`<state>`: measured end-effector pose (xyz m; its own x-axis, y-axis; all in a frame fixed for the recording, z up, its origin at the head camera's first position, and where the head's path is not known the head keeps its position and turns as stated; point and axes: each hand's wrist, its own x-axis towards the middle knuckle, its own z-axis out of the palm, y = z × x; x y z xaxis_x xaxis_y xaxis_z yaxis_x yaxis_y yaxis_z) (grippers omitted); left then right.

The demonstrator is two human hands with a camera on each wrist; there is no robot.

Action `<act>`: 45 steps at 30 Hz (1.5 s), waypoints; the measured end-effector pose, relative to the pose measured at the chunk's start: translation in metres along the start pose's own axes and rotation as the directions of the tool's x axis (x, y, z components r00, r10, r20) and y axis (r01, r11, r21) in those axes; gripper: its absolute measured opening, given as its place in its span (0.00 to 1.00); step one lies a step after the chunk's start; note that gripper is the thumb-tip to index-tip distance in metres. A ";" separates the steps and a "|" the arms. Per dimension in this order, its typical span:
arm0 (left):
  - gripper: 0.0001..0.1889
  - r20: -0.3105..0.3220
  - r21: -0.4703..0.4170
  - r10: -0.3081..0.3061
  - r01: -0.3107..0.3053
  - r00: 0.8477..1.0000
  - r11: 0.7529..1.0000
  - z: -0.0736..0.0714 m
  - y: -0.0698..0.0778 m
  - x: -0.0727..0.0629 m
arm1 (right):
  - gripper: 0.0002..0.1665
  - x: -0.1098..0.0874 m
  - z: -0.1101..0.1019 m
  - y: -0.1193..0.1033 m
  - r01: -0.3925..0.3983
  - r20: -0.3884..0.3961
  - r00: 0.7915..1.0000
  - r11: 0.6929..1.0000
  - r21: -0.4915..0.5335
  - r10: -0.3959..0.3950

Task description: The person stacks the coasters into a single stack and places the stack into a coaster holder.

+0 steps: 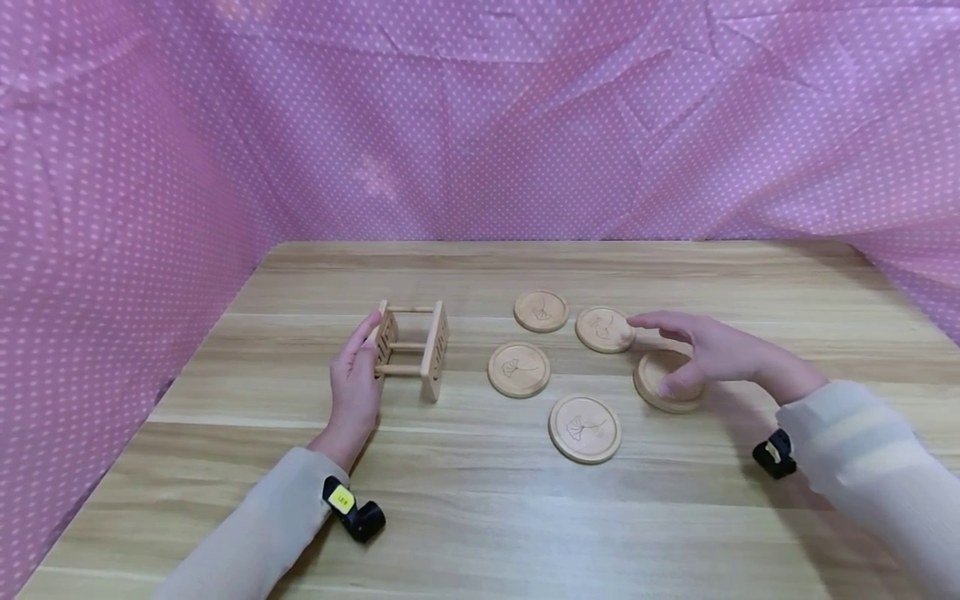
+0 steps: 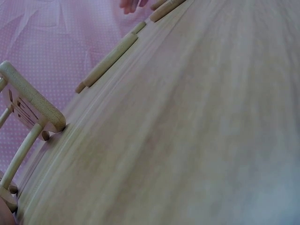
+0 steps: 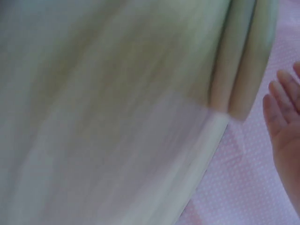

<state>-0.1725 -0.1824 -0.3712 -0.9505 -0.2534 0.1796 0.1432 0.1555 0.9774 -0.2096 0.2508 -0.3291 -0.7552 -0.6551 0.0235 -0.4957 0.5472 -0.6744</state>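
On the table (image 1: 465,517), the rack panels (image 1: 437,350) run front to back.

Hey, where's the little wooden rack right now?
In the head view, the wooden rack stands on the table left of centre, with the left hand at its left side and the nearest coaster a gap away to its right.

You have pinkish-purple cloth (image 1: 480,150) with white dots, a streaked tan counter (image 1: 465,517), pale tan rack (image 1: 433,354), coasters (image 1: 585,428) with dark leaf outlines, off-white sleeves (image 1: 247,521).
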 end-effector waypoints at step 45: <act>0.21 0.002 -0.024 0.017 -0.017 1.000 1.000 0.001 -0.002 -0.003 | 0.57 0.064 0.032 -0.023 -0.477 -0.153 0.834 0.831 0.285 0.531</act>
<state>-0.1700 -0.1810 -0.3736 -0.9485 -0.2488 0.1962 0.1662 0.1365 0.9766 -0.2326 0.1798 -0.3358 -0.9582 -0.1760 -0.2257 0.0706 0.6189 -0.7823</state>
